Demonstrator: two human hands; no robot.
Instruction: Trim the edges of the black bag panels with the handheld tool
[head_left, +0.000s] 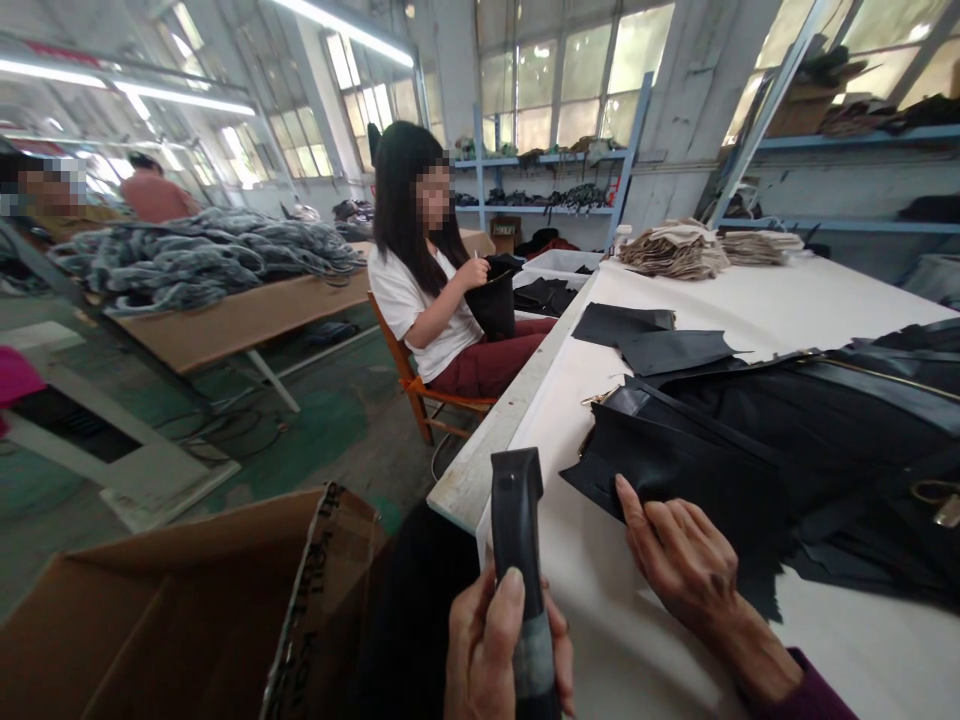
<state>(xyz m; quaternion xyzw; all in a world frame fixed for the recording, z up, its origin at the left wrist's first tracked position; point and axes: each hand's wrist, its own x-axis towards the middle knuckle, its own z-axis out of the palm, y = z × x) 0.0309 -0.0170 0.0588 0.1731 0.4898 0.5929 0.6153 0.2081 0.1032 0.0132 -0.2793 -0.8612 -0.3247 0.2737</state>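
Observation:
My left hand (502, 640) is wrapped round a black hand-held tool (517, 520) with a flared, squared head and a greyish band low on its body; the thumb lies along its front. The tool points up beside the table edge, and I cannot make out its exact kind. On the table, my right hand (682, 560) is at the near edge of a black leather-like piece (675, 460). One digit stretches onto the piece and the other fingers are curled against it. Behind it lie a black bag-like item (847, 410) with a gold zipper and a small gold clasp (600, 397).
A white-topped table (847, 290) bears stacked beige pieces (675, 248). An open cardboard box (187, 620) stands at lower left. Beyond the table edge a co-worker (442, 310) sits on a wooden chair (427, 405), holding black material. Grey bundles (210, 255) cover another table.

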